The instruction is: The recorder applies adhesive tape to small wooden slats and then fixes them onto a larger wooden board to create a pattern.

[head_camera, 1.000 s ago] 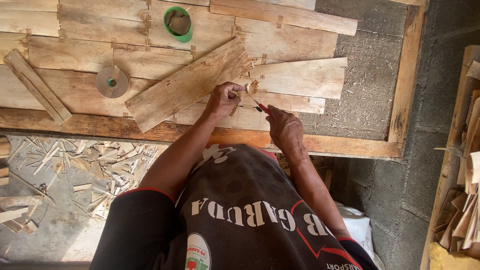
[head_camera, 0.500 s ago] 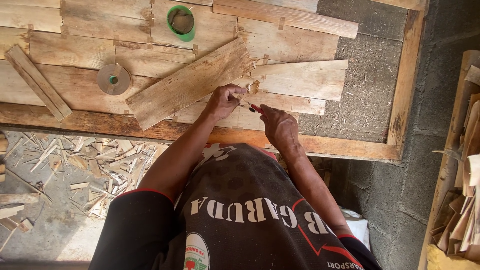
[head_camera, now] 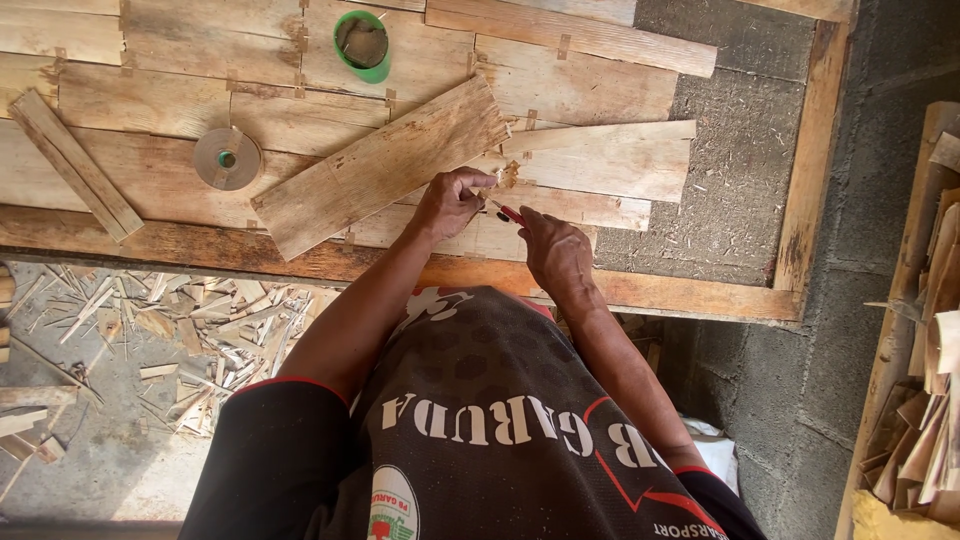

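1. Left hand [head_camera: 450, 200] curled, fingertips pinching a small scrap [head_camera: 487, 183] at the right end of a rough, pale slanted plank [head_camera: 380, 165].
2. Right hand [head_camera: 555, 250] closed around a red-handled tool [head_camera: 508, 212], tip aimed at 10 o'clock toward the scrap.
3. Worktable [head_camera: 700, 295] of patched, grainy thin boards in a timber frame; grey gritty patch bare at 2 o'clock.
4. Tape roll [head_camera: 227, 158] flat, round, brown, at 9 o'clock of the plank; green cup [head_camera: 362, 45] at 12.
5. Shavings [head_camera: 190, 320] strewn on concrete floor at 8 o'clock; block wall at right.
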